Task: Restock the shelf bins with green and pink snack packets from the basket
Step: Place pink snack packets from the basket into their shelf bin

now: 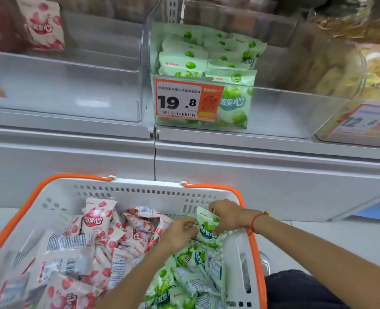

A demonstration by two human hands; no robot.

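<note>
A white basket with orange rim sits in front of me, pink snack packets heaped on its left, green packets on its right. My right hand grips an upright green packet by its top right, near the basket's far right corner. My left hand pinches the same packet's left edge. Above, a clear shelf bin holds stacked green packets on its left side. Left of it, another clear bin has one pink packet at the back.
An orange price tag reading 19.8 hangs on the green bin's front. A rounded clear bin of yellowish snacks stands to the right, with a 12.8 tag. A white shelf ledge runs between bins and basket.
</note>
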